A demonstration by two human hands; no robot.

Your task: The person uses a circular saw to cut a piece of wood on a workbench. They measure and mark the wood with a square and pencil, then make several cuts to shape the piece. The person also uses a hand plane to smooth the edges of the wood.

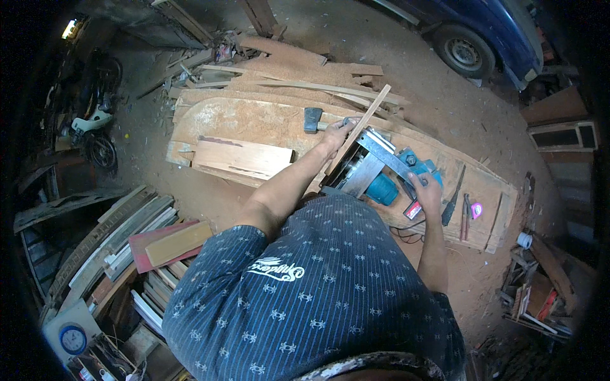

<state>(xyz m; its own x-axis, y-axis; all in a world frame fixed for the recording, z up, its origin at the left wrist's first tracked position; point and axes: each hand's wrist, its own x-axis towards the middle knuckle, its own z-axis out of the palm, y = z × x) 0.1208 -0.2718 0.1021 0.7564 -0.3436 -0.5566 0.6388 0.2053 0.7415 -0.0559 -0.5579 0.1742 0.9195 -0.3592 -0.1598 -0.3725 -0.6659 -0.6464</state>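
Note:
My left hand [337,135] is closed at the side of a long narrow wooden strip [372,112], which slants up and away from me; its fingertips are partly hidden. My right hand [426,192] grips the near right end of a flat metal bar [389,157]. This bar lies across the metal bed of a power tool with a teal motor housing [382,188], which looks like a planer. Just beyond my left hand lies a hammer or hatchet with a dark head [312,119] and a wooden handle.
A sawdust-covered wooden bench board [254,114] carries a pale plank [241,157] at left. At right lie pliers [466,216], a dark long-handled tool [454,202] and a pink tape measure [476,210]. Stacked boards [121,238] stand near left; a blue vehicle [502,32] is far right.

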